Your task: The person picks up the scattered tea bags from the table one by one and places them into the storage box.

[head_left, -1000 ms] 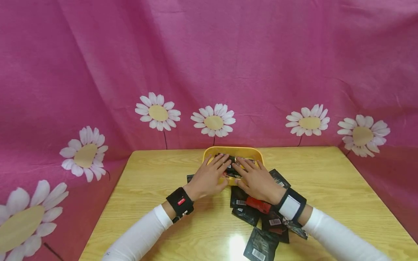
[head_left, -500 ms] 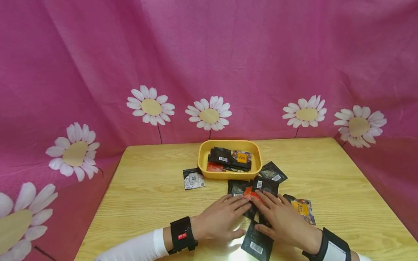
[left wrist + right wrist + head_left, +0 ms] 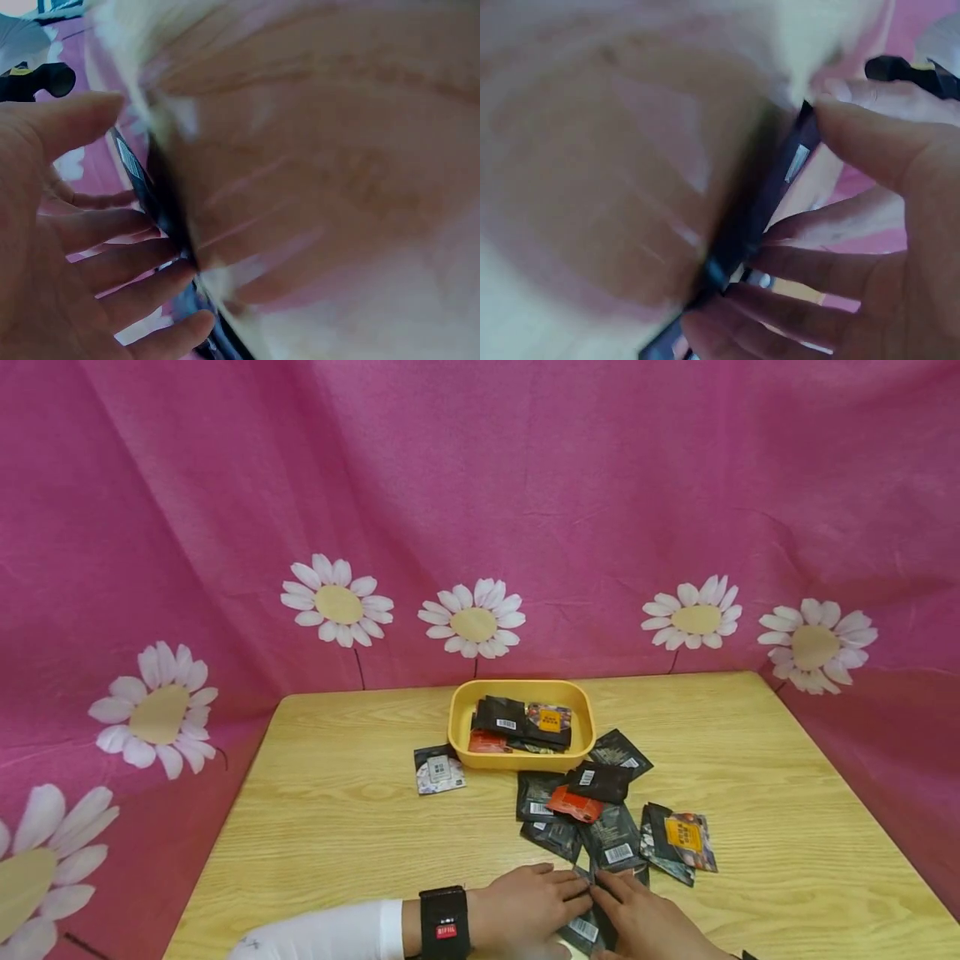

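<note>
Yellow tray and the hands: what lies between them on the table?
Head view: loose black sachets and one orange sachet lie between the yellow tray and the left hand and right hand.

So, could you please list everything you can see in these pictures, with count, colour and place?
tray: one, yellow, far middle of the table.
sachets in the tray: several, mostly black, one with an orange label, one red.
loose sachets: about nine, mostly black, one red-orange, scattered in front of the tray.
lone sachet: one, black with a white label, left of the tray.
held sachet: one, black with a barcode, at the near edge between the hands.
table: one, light wood.
cloth backdrop: one, pink with white daisies, behind and beside the table.
wrist strap: one, black, on the left wrist.
left hand: fingers on the held sachet.
right hand: fingers on the same sachet.
</note>
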Motion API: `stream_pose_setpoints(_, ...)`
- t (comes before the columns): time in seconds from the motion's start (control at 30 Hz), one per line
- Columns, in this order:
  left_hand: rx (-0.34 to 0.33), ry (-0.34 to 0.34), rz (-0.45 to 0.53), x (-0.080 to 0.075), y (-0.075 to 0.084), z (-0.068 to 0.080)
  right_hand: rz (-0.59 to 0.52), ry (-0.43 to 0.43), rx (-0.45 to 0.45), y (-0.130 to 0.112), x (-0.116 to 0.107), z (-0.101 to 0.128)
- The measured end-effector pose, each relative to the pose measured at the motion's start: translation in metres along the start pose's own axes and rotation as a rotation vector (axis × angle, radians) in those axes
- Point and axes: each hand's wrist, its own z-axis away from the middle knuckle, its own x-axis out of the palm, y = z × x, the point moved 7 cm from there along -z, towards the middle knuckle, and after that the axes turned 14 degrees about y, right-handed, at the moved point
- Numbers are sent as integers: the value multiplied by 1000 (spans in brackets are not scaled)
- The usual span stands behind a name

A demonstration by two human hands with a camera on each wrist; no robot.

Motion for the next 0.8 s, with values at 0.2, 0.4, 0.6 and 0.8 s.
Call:
stream_pose_setpoints(0.2,39,72,-119,1,9,0,55,37,-26,-7,6,3)
stream_pose_setpoints(0.4,122,152,-262,-4,20,0,46,84,-92,-14,3,5)
stream_pose_setpoints(0.6,146,125,-276,-3,22,2,61,156,-155,-19,0,7)
stream_pose_setpoints(0.8,142,173,-290,-4,23,0,52,196,-197,-24,-6,8)
